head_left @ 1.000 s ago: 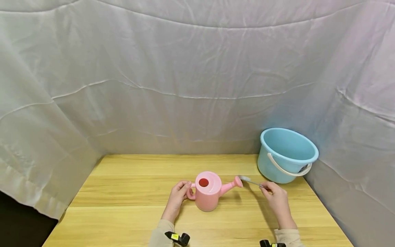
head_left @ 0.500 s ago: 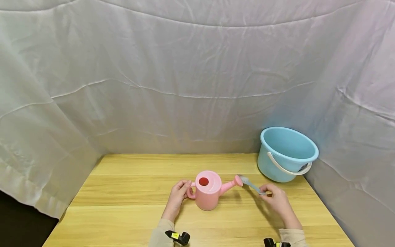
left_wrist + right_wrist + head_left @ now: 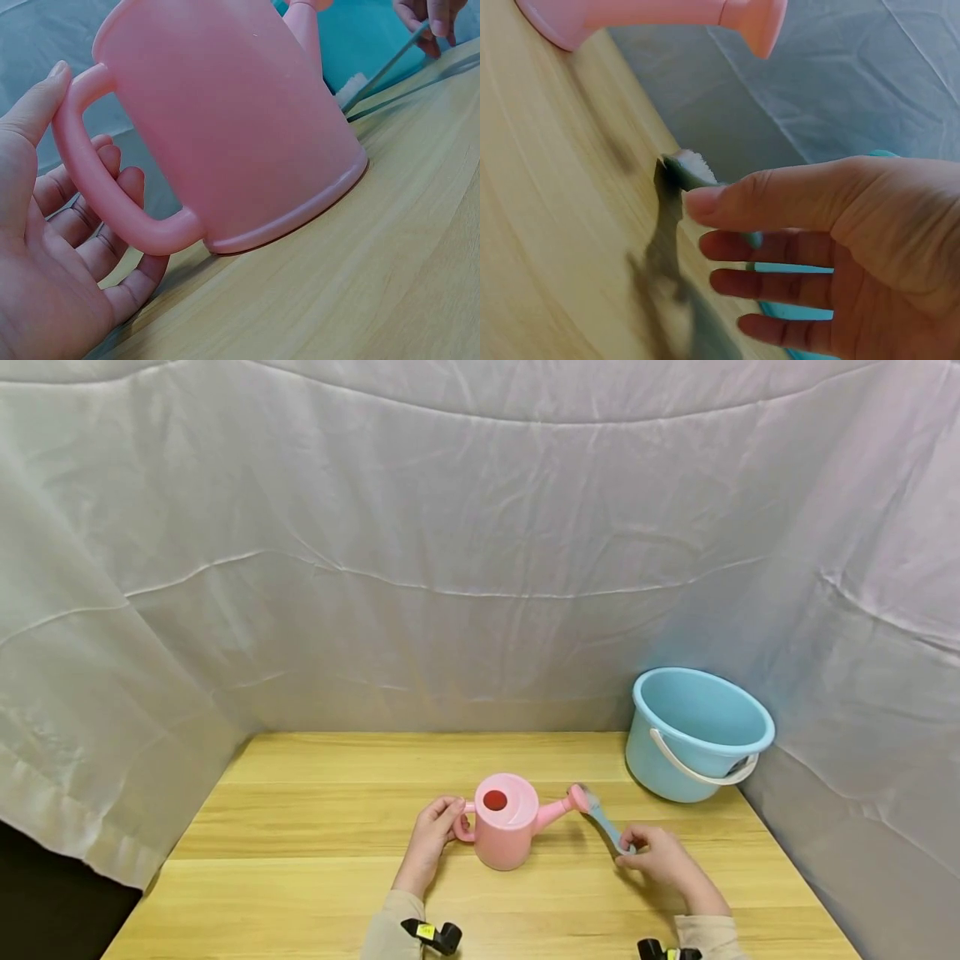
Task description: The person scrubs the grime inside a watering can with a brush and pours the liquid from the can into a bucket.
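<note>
A pink watering can [image 3: 504, 839] stands upright on the table, its spout [image 3: 553, 812] pointing right. My left hand [image 3: 427, 847] holds its handle [image 3: 105, 187], thumb on the upper bend and fingers behind the loop. My right hand [image 3: 663, 862] pinches the end of a slim blue-grey brush [image 3: 606, 827] between thumb and index finger; the other fingers are spread loosely in the right wrist view. The brush slants down, its white bristles [image 3: 697, 163] facing up and low over the wood. In the head view, the brush head is partly hidden behind the spout's rose [image 3: 578, 798].
A light blue bucket [image 3: 656, 770] with a white handle [image 3: 693, 777] stands at the table's back right corner. Grey cloth [image 3: 450, 568] hangs behind and along both sides of the wooden table [image 3: 315, 827].
My right hand has come lower and nearer the front edge, swinging the brush's handle end toward me while its head stays by the rose. Left hand and watering can have kept their place.
</note>
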`<state>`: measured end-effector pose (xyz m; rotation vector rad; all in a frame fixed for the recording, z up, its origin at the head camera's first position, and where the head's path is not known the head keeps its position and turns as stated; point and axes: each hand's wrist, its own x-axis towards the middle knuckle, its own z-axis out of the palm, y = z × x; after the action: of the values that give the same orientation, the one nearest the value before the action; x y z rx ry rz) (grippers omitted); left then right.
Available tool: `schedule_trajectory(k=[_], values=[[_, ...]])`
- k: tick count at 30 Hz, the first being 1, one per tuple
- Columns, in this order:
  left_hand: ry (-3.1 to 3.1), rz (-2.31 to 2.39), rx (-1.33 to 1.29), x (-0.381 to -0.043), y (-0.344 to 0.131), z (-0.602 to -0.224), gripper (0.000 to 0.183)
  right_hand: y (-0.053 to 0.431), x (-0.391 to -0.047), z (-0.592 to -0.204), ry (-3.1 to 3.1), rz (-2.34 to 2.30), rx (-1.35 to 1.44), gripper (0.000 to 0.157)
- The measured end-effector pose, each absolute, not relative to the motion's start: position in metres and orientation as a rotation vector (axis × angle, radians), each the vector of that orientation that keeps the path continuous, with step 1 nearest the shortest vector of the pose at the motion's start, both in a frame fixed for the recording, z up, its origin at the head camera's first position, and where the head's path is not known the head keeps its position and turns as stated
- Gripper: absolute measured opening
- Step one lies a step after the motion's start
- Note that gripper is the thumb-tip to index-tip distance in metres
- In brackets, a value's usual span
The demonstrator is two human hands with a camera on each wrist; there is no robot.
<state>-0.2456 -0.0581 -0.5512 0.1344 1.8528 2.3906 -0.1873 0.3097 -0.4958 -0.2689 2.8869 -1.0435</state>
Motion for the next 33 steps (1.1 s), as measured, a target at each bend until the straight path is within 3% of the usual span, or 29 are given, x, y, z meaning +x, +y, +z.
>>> schedule_trajectory(k=[33], values=[[1.859,2.389,0.133,-0.243,-0.058,-0.548,0.028,0.318,-0.187,-0.508,2.713,-1.123,-0.346,0.016]])
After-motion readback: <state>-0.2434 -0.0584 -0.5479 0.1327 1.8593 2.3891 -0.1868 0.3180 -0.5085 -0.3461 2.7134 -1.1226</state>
